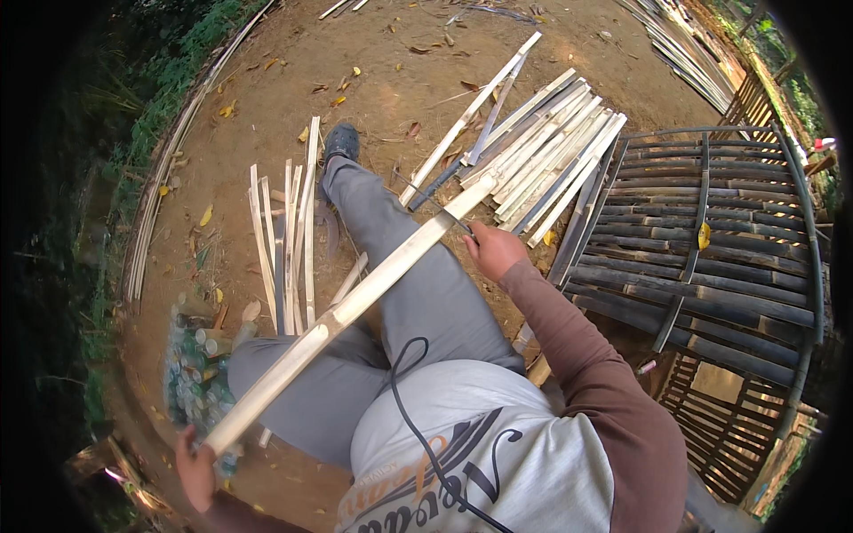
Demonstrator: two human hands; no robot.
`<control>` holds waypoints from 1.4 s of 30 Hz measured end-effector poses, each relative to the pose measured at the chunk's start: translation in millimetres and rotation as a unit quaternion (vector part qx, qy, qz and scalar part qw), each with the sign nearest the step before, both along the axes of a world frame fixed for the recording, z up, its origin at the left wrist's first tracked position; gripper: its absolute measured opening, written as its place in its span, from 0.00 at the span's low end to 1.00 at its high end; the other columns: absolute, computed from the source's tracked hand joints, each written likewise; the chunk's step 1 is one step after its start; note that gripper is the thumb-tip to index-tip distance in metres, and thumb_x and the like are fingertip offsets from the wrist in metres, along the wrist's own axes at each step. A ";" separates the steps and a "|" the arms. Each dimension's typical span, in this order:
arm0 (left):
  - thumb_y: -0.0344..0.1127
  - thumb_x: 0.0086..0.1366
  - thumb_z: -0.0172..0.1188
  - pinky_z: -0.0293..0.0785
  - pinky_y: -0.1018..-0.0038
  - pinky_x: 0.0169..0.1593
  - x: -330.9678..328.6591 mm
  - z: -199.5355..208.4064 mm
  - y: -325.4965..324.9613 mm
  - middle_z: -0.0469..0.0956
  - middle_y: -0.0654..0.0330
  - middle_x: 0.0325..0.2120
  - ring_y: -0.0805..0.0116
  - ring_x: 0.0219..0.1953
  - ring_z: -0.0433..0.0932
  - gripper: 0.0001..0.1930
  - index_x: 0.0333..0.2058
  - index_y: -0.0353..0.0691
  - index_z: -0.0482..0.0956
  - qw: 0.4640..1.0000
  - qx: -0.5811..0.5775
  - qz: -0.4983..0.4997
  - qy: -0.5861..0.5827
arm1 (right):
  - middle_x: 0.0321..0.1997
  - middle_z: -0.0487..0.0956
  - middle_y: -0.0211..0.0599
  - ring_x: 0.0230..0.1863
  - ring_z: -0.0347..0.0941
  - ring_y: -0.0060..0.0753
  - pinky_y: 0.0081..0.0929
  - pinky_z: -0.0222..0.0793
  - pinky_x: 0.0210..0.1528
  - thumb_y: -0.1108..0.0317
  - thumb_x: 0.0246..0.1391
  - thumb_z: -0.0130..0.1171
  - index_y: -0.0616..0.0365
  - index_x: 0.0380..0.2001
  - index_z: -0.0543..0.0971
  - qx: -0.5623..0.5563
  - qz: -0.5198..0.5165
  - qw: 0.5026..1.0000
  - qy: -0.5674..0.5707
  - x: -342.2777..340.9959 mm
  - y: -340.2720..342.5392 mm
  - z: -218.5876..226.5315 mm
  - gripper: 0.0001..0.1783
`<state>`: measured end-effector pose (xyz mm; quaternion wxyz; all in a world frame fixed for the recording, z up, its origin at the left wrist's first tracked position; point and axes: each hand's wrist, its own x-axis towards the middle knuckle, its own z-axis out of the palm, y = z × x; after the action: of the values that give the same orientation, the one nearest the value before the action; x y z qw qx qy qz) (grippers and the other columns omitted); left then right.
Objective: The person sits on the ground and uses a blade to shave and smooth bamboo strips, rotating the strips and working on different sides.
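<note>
Bamboo strip [357,300], one, is gripped by left hand [196,471]; right hand [495,252] clamps one knife [454,216].

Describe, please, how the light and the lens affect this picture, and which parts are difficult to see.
Head view: the foliage at left sinks into deep shadow, while the brown ground is well lit; the slatted bench curves along its outer side, near the right rim; black fills the corners; the long pale strip across the legs is clearly readable.
</note>
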<state>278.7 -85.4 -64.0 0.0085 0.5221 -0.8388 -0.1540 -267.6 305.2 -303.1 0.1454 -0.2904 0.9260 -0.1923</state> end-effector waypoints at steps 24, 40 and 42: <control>0.52 0.69 0.64 0.72 0.50 0.35 -152.8 -76.0 37.3 0.77 0.47 0.24 0.40 0.32 0.79 0.21 0.33 0.36 0.73 0.976 -0.152 -0.136 -0.081 | 0.35 0.84 0.57 0.42 0.82 0.63 0.54 0.75 0.47 0.38 0.70 0.51 0.63 0.38 0.82 0.089 -0.009 0.996 -0.013 13.2 37.3 -7.2 0.33; 0.51 0.65 0.67 0.72 0.48 0.36 -150.9 -79.6 34.7 0.78 0.45 0.27 0.37 0.33 0.79 0.21 0.35 0.36 0.75 0.977 -0.145 -0.144 -0.060 | 0.16 0.62 0.27 0.14 0.56 0.29 0.36 0.56 0.20 0.29 0.72 0.43 0.51 0.30 0.70 -0.375 -0.407 0.717 -0.424 -11.4 35.9 -50.2 0.35; 0.51 0.65 0.67 0.72 0.48 0.36 -151.6 -80.0 34.4 0.79 0.44 0.27 0.37 0.33 0.79 0.21 0.35 0.36 0.75 0.977 -0.144 -0.145 -0.062 | 0.16 0.66 0.34 0.17 0.64 0.34 0.41 0.61 0.23 0.34 0.72 0.48 0.56 0.28 0.73 -0.323 -0.325 0.817 -0.352 -5.5 43.4 -56.1 0.34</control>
<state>127.1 -51.0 -144.0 0.0092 0.3969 -0.9178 0.0009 -273.1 348.6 -359.2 0.2882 0.0842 0.7372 -0.6053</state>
